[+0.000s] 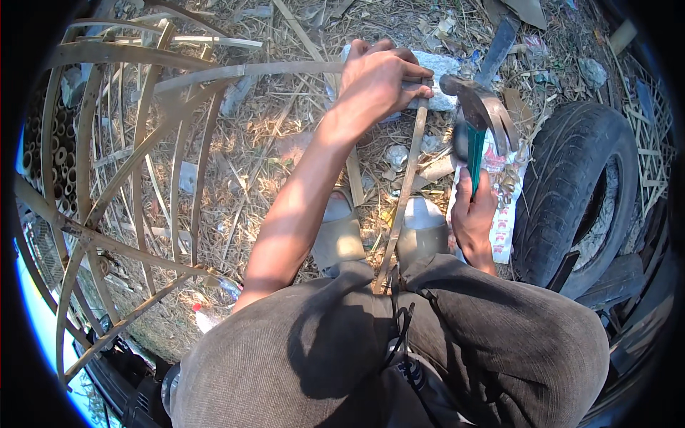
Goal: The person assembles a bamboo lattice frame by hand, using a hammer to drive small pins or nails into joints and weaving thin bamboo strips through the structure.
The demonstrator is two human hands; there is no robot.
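At the top middle, my left hand [382, 80] pinches the spot where two bamboo strips meet, over a pale stone block [444, 65]. One flat bamboo strip [289, 68] runs left from that hand. The other, a narrow bamboo strip [404, 189], comes down between my feet toward my lap. My right hand [474, 212] is closed round the green handle of a claw hammer [474, 153]. Its dark metal head is raised just right of my left fingertips and does not touch the strips. Whether a nail sits between my left fingers is too small to tell.
A curved bamboo frame [143, 107] fills the left side. On the right lies a worn tyre [564, 185]. A printed sheet [504, 232] with small metallic bits is under the right hand. Behind the hammer is a flat blade [497, 51]. Straw and bamboo scraps litter the ground.
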